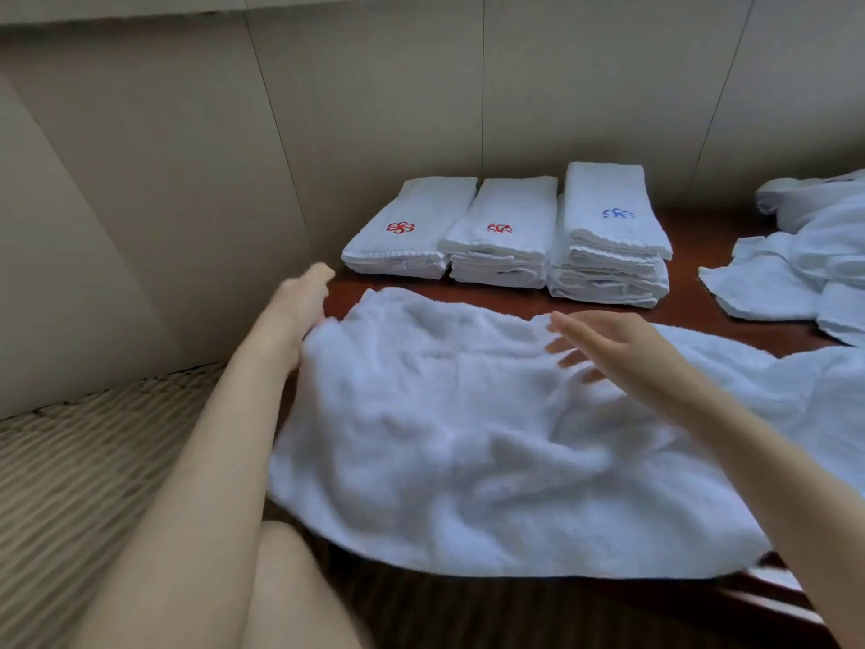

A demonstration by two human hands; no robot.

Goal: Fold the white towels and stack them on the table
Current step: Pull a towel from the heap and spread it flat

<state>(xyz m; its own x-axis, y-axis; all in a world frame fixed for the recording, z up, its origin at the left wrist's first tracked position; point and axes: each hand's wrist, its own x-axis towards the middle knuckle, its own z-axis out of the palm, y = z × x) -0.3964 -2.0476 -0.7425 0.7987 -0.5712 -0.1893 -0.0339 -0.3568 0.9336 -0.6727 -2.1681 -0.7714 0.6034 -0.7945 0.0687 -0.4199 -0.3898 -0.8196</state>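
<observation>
The rumpled white terry towel (491,428) is spread lengthwise three-to-nine; the flat, spread right hand (604,348) hovers over its twelve-o'clock edge, while the left hand (299,302), grip indiscernible, touches its ten-o'clock corner.

I see beige wall panels (374,86) behind the dark red-brown wooden table (702,236), and a striped woven floor (93,461) on the left.

Both forearms bare, no sleeves, rings or watch showing.

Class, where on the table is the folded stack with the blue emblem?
In the head view, the blue-emblem stack sits at the table's far edge by the wall, rightmost of three folded stacks, beside a red-emblem stack.
</observation>
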